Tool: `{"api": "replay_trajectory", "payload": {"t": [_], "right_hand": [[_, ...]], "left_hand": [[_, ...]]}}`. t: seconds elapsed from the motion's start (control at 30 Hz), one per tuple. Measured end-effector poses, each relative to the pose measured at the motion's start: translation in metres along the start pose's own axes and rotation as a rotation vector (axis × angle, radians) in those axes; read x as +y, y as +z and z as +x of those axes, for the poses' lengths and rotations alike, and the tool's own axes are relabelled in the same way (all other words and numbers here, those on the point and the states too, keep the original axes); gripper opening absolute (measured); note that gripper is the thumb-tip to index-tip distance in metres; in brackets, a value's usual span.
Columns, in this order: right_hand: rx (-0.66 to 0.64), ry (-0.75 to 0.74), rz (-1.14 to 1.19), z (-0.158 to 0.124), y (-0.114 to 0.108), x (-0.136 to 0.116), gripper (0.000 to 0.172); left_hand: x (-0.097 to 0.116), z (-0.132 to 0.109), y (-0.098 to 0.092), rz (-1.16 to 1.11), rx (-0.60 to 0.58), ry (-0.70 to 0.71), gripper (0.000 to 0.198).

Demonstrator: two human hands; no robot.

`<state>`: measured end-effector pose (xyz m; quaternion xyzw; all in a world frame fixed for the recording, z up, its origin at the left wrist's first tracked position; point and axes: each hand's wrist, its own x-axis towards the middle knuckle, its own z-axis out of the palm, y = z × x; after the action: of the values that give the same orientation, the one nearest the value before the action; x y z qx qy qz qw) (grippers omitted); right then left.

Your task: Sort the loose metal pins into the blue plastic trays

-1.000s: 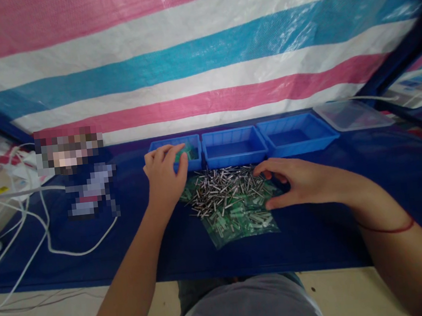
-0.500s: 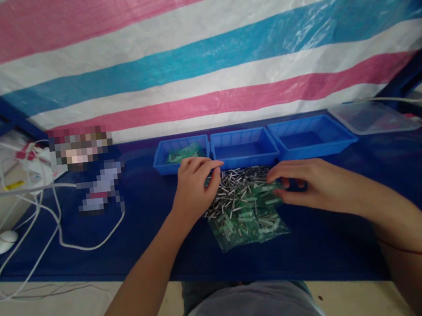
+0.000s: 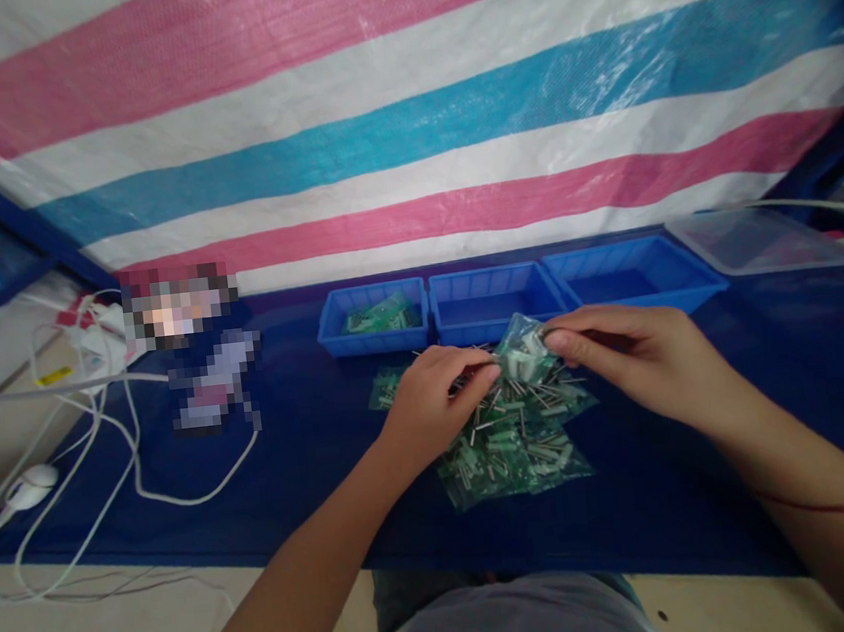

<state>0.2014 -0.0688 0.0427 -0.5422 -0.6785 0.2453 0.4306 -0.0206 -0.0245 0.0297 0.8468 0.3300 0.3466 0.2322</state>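
Note:
A small clear, green-tinted plastic bag (image 3: 523,351) with short pieces inside is raised over the pile in front of me. My right hand (image 3: 642,358) pinches its right edge between thumb and fingers. At the bag's left edge, the thumb and fingertips of my left hand (image 3: 438,400) are closed on it. Beneath both hands lie loose thin metal pins (image 3: 482,415), partly hidden by my left hand. More filled green-tinted bags (image 3: 513,462) lie at the near side of the pile, and another bag (image 3: 384,388) shows left of my left hand.
Three blue bins stand behind the pile: the left bin (image 3: 375,341) holds green-tinted bags, beside a middle bin (image 3: 498,320) and a right bin (image 3: 692,298). A clear plastic lid (image 3: 761,240) lies at the back right. White cables (image 3: 185,497) and a mouse-shaped white object (image 3: 33,485) occupy the left.
My right hand has lifted a bag from the pile and brought it left and up. My left hand has moved right to its edge. Another bag now shows left of my left hand.

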Motion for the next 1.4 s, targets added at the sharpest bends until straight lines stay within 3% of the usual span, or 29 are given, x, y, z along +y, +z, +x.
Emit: {"api": "replay_trajectory", "payload": {"t": [0.33,0.63,0.87,1.23,1.4], "right_hand": [[-0.003,0.137,0.179,0.005,0.008,0.004,0.021],[-0.052,0.193,0.377,0.004,0.011,-0.006,0.021],[-0.029,0.287,0.522,0.004,0.016,-0.003,0.029],[0.000,0.166,0.466,0.001,0.023,-0.004,0.024],[0.014,0.118,0.422,-0.003,0.030,-0.004,0.021]], "left_hand": [[0.002,0.000,0.001,-0.150,0.067,-0.200,0.019],[0.000,-0.001,0.002,-0.350,0.068,-0.236,0.024],[-0.003,-0.001,0.001,-0.330,0.074,-0.209,0.026],[-0.003,-0.001,0.001,-0.322,0.100,-0.226,0.025],[-0.003,-0.001,0.001,-0.252,0.103,-0.211,0.033]]}}
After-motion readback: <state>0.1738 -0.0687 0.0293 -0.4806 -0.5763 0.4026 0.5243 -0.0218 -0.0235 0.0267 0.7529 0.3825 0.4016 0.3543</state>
